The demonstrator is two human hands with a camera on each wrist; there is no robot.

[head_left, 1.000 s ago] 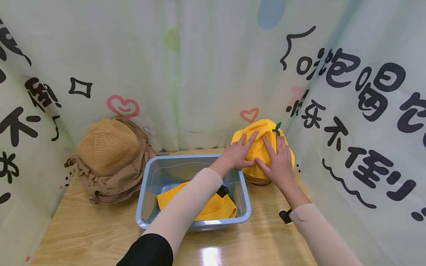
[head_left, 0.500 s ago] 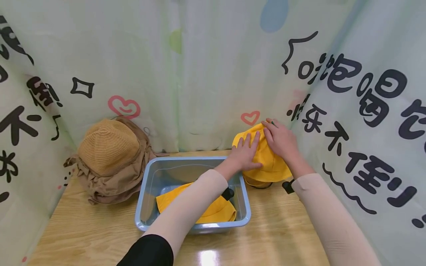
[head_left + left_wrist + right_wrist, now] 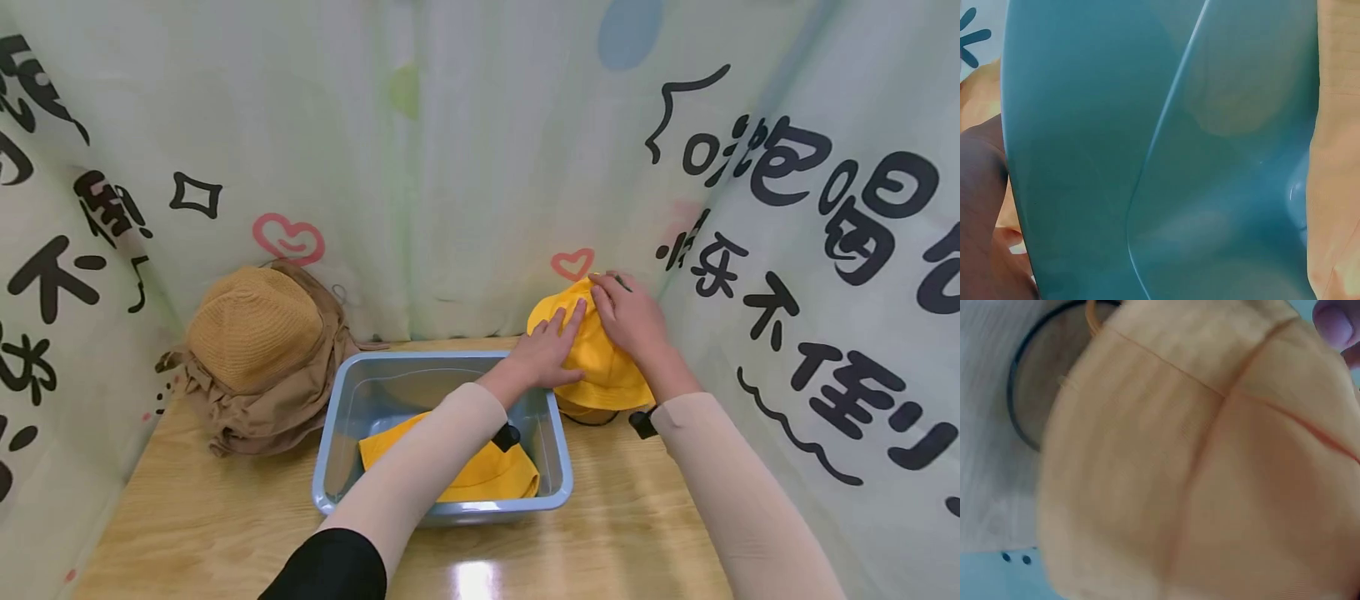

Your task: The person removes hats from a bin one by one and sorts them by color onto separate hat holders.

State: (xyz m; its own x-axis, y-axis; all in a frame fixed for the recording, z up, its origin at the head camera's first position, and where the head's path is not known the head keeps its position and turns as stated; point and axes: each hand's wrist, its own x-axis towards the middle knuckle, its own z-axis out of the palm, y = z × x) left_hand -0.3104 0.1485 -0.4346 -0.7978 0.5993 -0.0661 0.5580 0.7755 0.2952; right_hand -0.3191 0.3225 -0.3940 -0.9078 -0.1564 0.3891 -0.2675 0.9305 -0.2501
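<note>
In the head view a yellow bucket hat point(image 3: 611, 367) with a small green leaf on its crown tops a pile at the back right. My left hand point(image 3: 540, 350) lies on its left side, fingers spread. The right hand point(image 3: 633, 317) grips the hat's top, thumb and fingers at the crown and partly covering the leaf. The right wrist view shows the hat's seamed cloth point(image 3: 1129, 469) up close, with a thumb point(image 3: 1335, 325) at its upper edge. Beneath my left forearm another yellow hat point(image 3: 495, 475) lies flat in the blue plastic bin point(image 3: 330, 450).
At the back left, a woven straw-coloured hat point(image 3: 251, 329) rests on crumpled brown cloth hats point(image 3: 255, 417). A black cord point(image 3: 592, 422) pokes out under the pile on the right. Everything stands on a wooden table point(image 3: 202, 508) enclosed by printed curtains point(image 3: 465, 167).
The right hand has moved from the hat's front, fingers spread, up to its top and right side and taken hold there. The left hand has stayed spread on the hat's left side.
</note>
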